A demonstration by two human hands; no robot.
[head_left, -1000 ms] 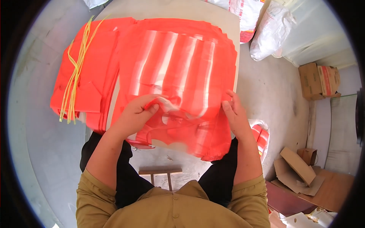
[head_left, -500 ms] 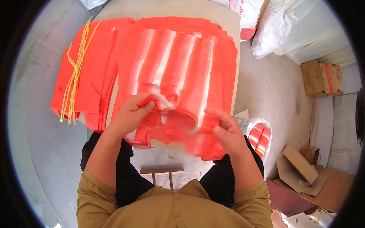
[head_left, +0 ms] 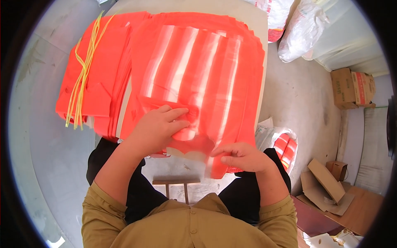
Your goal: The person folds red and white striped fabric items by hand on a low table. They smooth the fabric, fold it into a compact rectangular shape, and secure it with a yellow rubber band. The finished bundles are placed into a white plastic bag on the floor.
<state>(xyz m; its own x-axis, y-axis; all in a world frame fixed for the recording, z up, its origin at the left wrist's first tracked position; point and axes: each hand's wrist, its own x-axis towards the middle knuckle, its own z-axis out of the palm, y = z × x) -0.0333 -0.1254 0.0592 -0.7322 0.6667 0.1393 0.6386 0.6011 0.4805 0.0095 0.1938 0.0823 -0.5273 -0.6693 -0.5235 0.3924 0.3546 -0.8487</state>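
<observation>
A wide stack of red-orange safety vests (head_left: 198, 82) with pale reflective stripes lies before me. My left hand (head_left: 159, 126) rests on the top vest near its front edge, fingers spread over a wrinkled fold and pointing right. My right hand (head_left: 244, 157) is at the vest's front right corner, fingers stretched left across the cloth and the thumb a little apart. Between the hands the curved cutout edge of the cloth hangs loosely, slightly blurred. What lies under my left palm is hidden.
Left of the stack is a folded red pile (head_left: 95, 78) with yellow strips (head_left: 82, 78) across it. A white bag holding red striped bundles (head_left: 285, 149) stands by my right knee. Cardboard boxes (head_left: 349, 89) and white sacks (head_left: 302, 31) stand at the right; a wooden bar (head_left: 176, 181) is below.
My left hand has let go of the pinched fold and now lies flatter, further right. My right hand has moved down and left. The lifted vest edge has dropped flatter.
</observation>
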